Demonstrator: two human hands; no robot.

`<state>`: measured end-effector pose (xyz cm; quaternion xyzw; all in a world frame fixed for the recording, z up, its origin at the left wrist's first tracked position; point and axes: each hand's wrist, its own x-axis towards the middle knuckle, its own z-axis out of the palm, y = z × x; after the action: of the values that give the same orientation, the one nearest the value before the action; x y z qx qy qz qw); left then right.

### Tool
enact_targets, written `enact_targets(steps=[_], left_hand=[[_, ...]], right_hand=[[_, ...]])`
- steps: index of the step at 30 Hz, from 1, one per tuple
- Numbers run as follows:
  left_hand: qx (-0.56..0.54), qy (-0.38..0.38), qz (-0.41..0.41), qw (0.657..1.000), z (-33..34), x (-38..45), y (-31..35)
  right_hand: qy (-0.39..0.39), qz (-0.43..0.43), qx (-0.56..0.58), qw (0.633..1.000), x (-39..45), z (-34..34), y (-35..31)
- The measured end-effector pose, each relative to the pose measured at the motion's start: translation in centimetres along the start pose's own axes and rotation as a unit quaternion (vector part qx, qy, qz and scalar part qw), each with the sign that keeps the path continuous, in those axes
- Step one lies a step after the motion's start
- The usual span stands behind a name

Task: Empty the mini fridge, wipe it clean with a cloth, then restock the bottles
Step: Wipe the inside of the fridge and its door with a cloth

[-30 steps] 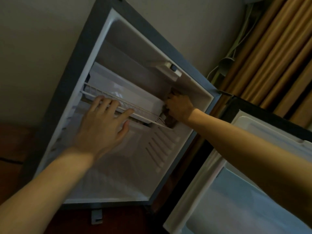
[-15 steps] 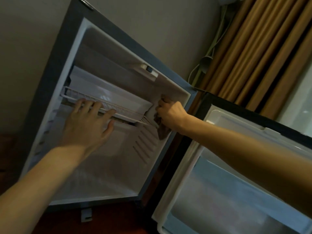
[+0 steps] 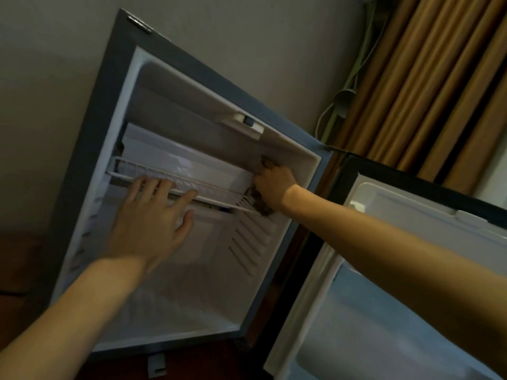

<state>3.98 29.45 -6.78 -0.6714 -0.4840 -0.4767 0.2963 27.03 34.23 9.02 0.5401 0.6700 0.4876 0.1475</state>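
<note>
The mini fridge (image 3: 90,149) stands open with no bottles inside. A white wire shelf (image 3: 175,179) crosses its upper half. My left hand (image 3: 153,215) rests flat on the shelf's front edge, fingers straight. My right hand (image 3: 274,185) grips a brown cloth (image 3: 260,205) and presses it against the fridge's inner right wall, just at the shelf's right end. Most of the cloth is hidden under the hand.
The fridge door (image 3: 397,270) hangs open to the right, its white inner liner facing me. Brown curtains (image 3: 439,78) and a cable (image 3: 343,100) are behind it. A grey wall (image 3: 55,64) is to the left, dark red floor (image 3: 16,270) below.
My right hand has moved the cloth slightly up the inner right wall. My left hand has stayed on the shelf. The camera view has shifted.
</note>
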Motion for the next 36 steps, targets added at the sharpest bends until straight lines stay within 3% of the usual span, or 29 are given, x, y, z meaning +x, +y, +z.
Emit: enact_targets(steps=[9,14,19,27,36], left_hand=[[-0.003,-0.005,-0.021,1.0,-0.3,0.3,0.7],[-0.001,-0.002,-0.015,1.0,0.1,0.2,0.4],[0.012,-0.023,-0.014,1.0,0.0,0.2,0.3],[0.011,-0.024,-0.029,0.999,-0.5,0.3,0.8],[0.012,-0.029,-0.032,0.999,-0.9,0.4,1.1]], right_hand=[[0.048,-0.035,0.016,0.998,-5.0,-0.7,0.7],[-0.002,-0.007,0.007,1.0,-1.6,-0.4,-0.6],[0.031,0.012,0.005,0.999,1.4,0.4,-1.8],[-0.031,0.009,0.022,0.999,-2.2,-1.5,-0.7],[0.037,-0.008,0.016,0.999,-5.5,-1.8,0.1]])
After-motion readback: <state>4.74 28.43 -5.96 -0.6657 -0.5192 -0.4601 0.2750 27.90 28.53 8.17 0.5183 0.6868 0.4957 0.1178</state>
